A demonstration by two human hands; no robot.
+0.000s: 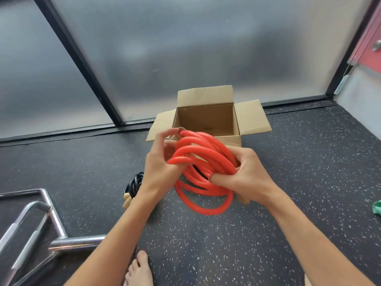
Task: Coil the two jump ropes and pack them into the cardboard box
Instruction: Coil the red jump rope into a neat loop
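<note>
The fingers (218, 178) of the right hand (250, 172) are curled tight round a bunch of loops of the red jump rope (203, 162), with the thumb pressed across them from below. The left hand (162, 162) grips the opposite side of the coil: its forefinger arches over the top loop and the other fingers are tucked in behind the strands. Between the two hands the coil is held up in the air, just in front of the near wall of the cardboard box (206, 116). Its lower loops sag loose and uneven. A pale shape shows under the right wrist; it may be a handle, but I cannot tell.

The box stands open on the speckled floor (309, 162), all four flaps folded out, and what I can see of the inside looks bare. The black jump rope (135, 183) lies bundled on the floor, nearer than the box and to its left, with a pale handle (126, 200) at its near end.

To my eye the coiling of the red rope is about done and packing comes next. The hanging loops want gathering in so the bundle is narrower than the box mouth. Then it needs lifting forward over the near wall and lowering in, both hands keeping their grip so it doesn't spring open. The black one would follow.
</note>
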